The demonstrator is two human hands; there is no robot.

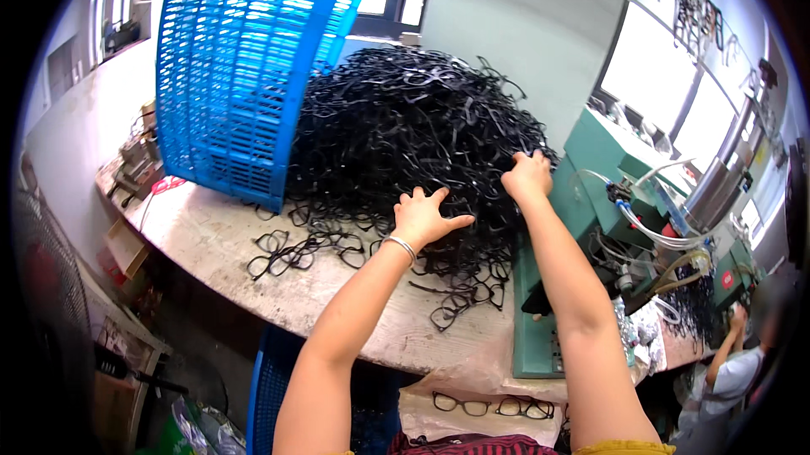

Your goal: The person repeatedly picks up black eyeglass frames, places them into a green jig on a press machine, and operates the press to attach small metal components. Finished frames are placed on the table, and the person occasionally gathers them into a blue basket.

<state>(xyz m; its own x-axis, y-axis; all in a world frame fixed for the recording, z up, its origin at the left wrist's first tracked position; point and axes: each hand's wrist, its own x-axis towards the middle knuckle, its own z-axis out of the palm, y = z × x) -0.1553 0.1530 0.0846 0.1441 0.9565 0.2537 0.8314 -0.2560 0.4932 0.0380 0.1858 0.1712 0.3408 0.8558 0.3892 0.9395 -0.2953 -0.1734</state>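
A large heap of black eyeglass frames (396,117) rises on the worktable (211,244). My left hand (424,220), a silver bangle at its wrist, lies against the near face of the heap with its fingers spread. On the heap's right flank, beside the green machine, my right hand (530,175) touches the frames with its fingers apart; some fingertips are partly lost among them. Neither hand grips a frame that I can make out. Loose frames (295,252) spill from the heap toward the table's front edge.
A blue plastic crate (232,75) stands tipped on its side left of the heap. The green machine (582,202) with hoses borders the right. Two eyeglass frames (489,406) lie on a wrapped surface near me. Another person (730,379) works at the far right.
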